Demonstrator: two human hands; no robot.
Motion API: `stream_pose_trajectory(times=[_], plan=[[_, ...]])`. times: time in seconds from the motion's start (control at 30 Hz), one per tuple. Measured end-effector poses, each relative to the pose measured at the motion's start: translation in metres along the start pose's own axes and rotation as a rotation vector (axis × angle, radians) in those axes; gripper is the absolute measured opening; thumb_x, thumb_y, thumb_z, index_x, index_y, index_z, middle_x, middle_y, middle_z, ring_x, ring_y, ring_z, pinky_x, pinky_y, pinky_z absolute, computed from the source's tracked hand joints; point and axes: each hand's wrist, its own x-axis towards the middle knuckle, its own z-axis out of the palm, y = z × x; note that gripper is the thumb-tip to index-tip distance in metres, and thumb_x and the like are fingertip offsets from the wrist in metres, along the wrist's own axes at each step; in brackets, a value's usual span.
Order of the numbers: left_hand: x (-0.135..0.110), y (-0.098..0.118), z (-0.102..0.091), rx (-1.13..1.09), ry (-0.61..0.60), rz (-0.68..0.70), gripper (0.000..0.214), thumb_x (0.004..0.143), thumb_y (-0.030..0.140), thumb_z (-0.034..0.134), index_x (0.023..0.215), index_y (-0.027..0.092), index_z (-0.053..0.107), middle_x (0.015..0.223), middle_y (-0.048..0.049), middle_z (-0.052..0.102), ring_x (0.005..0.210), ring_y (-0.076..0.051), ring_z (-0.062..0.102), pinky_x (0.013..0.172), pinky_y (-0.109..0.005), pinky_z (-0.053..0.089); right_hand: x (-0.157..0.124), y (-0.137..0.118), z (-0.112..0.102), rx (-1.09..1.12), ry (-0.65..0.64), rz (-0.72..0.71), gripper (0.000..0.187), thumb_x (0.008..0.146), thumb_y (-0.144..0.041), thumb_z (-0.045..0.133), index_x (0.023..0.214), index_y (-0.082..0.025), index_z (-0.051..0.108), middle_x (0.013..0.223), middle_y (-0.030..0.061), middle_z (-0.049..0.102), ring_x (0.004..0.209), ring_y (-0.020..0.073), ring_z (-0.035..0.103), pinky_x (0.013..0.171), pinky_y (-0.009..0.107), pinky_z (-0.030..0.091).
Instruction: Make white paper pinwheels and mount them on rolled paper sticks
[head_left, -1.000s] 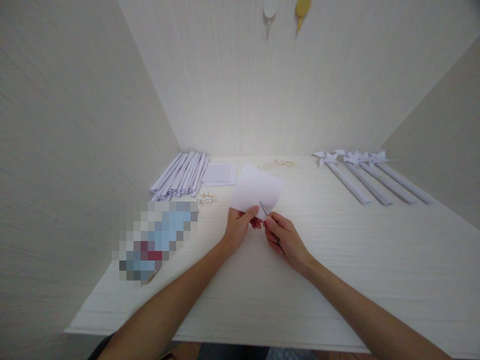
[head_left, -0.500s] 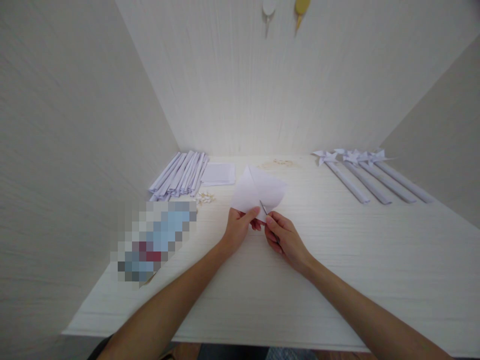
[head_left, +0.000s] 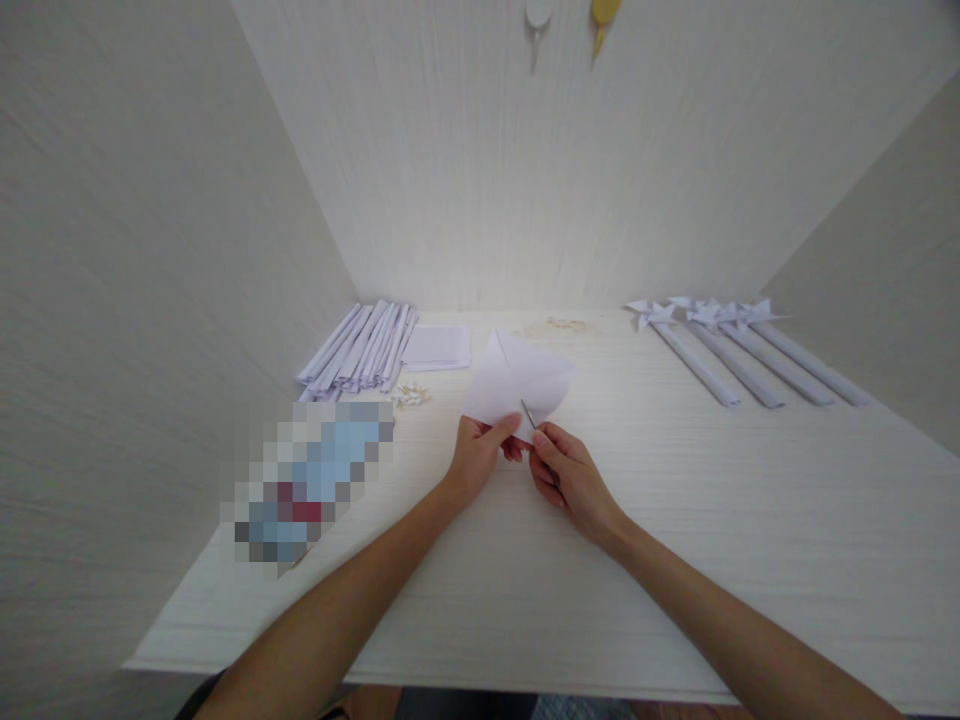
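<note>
A square sheet of white paper (head_left: 517, 375) is held tilted over the middle of the table, with a slit running in from its far corner. My left hand (head_left: 480, 445) pinches its near left edge, thumb on top and fingers beneath. Close beside it, my right hand (head_left: 566, 465) is closed around a small pair of scissors (head_left: 529, 412). Their thin dark blade lies over the paper near its lower right corner, while the handles are mostly hidden inside my fingers.
Rolled white paper tubes (head_left: 360, 350) are piled at the back left, beside a stack of paper squares (head_left: 437, 347). Small pale pieces (head_left: 411, 395) lie in front. A pixelated item (head_left: 315, 490) is at the left. Several paper pinwheels on sticks (head_left: 697, 355) lie at the back right.
</note>
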Motion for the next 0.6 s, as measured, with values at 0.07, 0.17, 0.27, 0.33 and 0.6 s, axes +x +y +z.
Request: stream_pose_trajectory(times=[0.07,0.17,0.27,0.33,0.6], plan=[[0.0002,-0.0003,0.0001,0.000,-0.001,-0.002,0.025,0.060,0.031,0.061,0.044,0.013,0.055,0.038,0.0000,0.052,0.034,-0.008,0.045,0.037,-0.021,0.034,0.0002,-0.0003,0.0002,0.003,0.001,0.000,0.028,0.075,-0.043,0.050,0.065,-0.018,0.042,0.044,-0.0108,0.031,0.031,0.0009,0.022,0.028,0.015,0.013],[0.0005,-0.0007,0.0001,0.005,-0.001,0.001,0.025,0.060,0.031,0.061,0.044,0.013,0.055,0.038,-0.0002,0.052,0.034,-0.008,0.045,0.037,-0.021,0.035,0.0005,-0.0005,0.0000,-0.006,0.003,-0.002,0.027,0.076,-0.042,0.049,0.066,-0.018,0.042,0.043,-0.0109,0.030,0.031,0.0009,0.022,0.028,0.015,0.014],[0.0004,-0.0006,0.0003,0.012,0.005,0.003,0.025,0.059,0.032,0.061,0.045,0.013,0.055,0.038,-0.0005,0.052,0.034,-0.008,0.045,0.037,-0.021,0.034,0.0008,0.0000,-0.0005,-0.013,0.004,-0.006,0.027,0.076,-0.042,0.049,0.065,-0.018,0.042,0.043,-0.0109,0.030,0.031,0.0008,0.022,0.028,0.015,0.015],[0.0001,-0.0003,0.0005,0.014,0.003,0.005,0.026,0.060,0.033,0.061,0.045,0.013,0.055,0.038,-0.0005,0.053,0.034,-0.008,0.044,0.037,-0.021,0.035,0.0010,0.0006,-0.0008,-0.012,0.005,-0.002,0.028,0.075,-0.042,0.050,0.064,-0.018,0.041,0.043,-0.0109,0.031,0.031,0.0007,0.022,0.028,0.015,0.015],[-0.0001,-0.0007,-0.0001,0.014,-0.007,0.007,0.026,0.059,0.033,0.061,0.044,0.013,0.054,0.038,-0.0002,0.052,0.034,-0.008,0.045,0.037,-0.021,0.035,0.0011,0.0002,-0.0004,-0.009,-0.007,0.002,0.027,0.074,-0.042,0.051,0.064,-0.018,0.042,0.042,-0.0112,0.029,0.031,0.0007,0.020,0.028,0.015,0.014]])
